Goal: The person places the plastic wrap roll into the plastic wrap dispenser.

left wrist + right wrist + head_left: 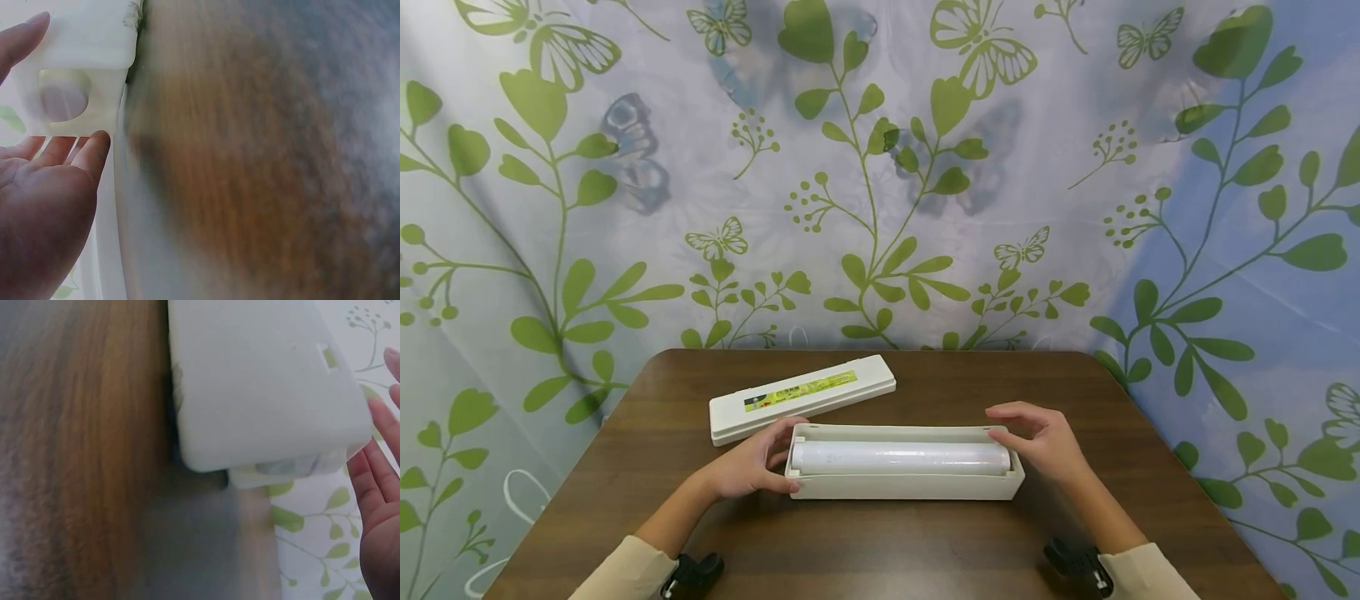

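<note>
A long white plastic-wrap box (902,488) lies lidless on the table, with a roll of clear plastic wrap (901,457) inside along its length. My left hand (748,462) grips the box's left end, thumb at the front wall and fingers round the back. The left wrist view shows that end of the box (81,47) between thumb and fingers. My right hand (1048,442) is at the right end, fingers loosely spread and the thumb near the back corner. In the right wrist view, fingertips are beside the box (262,387); whether they touch it I cannot tell.
Behind the box, to the left, lies its long white lid (857,385) with a green and yellow label. Both rest on a brown wooden table (880,546). A leaf-and-butterfly patterned curtain (895,208) hangs behind the table's far edge.
</note>
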`<state>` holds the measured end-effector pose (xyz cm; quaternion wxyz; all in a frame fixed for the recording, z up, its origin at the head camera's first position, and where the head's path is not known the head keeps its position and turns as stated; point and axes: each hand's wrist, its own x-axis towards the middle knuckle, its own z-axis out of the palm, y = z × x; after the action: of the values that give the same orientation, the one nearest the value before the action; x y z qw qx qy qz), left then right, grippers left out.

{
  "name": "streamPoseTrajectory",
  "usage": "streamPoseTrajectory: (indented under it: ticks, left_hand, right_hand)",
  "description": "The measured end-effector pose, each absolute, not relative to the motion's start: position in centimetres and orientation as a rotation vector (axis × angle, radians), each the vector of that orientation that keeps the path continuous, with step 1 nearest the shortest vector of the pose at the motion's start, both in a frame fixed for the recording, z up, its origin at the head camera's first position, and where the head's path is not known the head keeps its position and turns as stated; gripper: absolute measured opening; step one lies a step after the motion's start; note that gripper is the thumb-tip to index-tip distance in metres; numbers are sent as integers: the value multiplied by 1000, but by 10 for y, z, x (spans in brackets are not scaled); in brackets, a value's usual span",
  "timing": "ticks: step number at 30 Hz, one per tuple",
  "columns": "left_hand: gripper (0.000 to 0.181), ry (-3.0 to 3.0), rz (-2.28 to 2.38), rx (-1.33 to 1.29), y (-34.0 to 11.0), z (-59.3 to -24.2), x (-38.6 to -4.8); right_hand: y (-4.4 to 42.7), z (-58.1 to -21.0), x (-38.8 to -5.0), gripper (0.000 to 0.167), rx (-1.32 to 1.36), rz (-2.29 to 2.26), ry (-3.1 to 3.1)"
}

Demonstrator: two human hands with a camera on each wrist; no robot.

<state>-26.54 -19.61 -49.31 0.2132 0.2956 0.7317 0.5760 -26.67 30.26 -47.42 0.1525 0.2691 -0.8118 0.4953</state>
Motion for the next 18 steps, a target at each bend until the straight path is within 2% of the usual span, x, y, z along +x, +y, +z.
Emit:
streamPoseTrajectory:
  ticks: [9, 18]
  left_hand:
    - [95, 2030, 1600, 820, -196, -495, -267]
    - [96, 2032, 1609, 815, -197, -494, -265]
  right_hand:
    - [317, -491, -266, 29, 702, 1588, -2221]
    - [333, -499, -267, 42, 681, 1811, -2276]
